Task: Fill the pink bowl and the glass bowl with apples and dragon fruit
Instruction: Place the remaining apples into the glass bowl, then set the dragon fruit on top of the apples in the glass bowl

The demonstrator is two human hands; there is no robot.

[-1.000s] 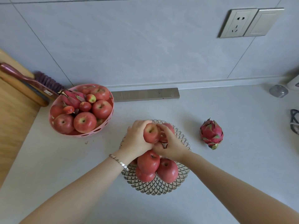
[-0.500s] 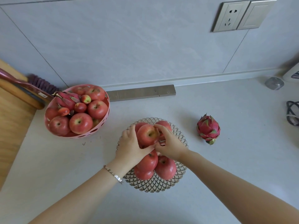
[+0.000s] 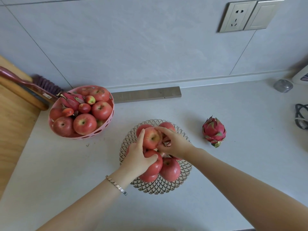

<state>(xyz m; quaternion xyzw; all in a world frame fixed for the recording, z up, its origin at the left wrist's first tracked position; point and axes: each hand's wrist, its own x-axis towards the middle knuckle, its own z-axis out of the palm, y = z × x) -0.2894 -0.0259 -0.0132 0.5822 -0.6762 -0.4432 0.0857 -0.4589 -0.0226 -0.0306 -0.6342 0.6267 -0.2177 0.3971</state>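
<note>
Head view: we seat 1 apple (image 3: 151, 138) atop the heap in the glass bowl (image 3: 160, 189).
Our left hand (image 3: 138, 157) and right hand (image 3: 175, 144) curl their fingers round the apple's sides. We judge it best nested between the fruit below before we let go. The pink bowl (image 3: 83, 137) sits full at far left; 1 dragon fruit (image 3: 214, 131) lies on the counter (image 3: 233, 164).

Top apple (image 3: 152, 138) I'm on: red, yellow-green patch round the stem. Lower apples (image 3: 170, 169) under it plain pinkish red. Glass bowl (image 3: 160, 187) clear, diamond lattice pattern all over. Pink bowl (image 3: 93, 136) salmon pink, oval cut-outs round the wall; bowl apples (image 3: 85, 124) in it red with yellowish streaks. Dragon fruit (image 3: 214, 131) magenta, green-tipped scales. Worktop (image 3: 233, 164) pale grey-white. Wall (image 3: 150, 39) light grey. Bracelet (image 3: 116, 185) on my left wrist silver. Brush (image 3: 33, 85) dark red handle, purple bristles.
</note>
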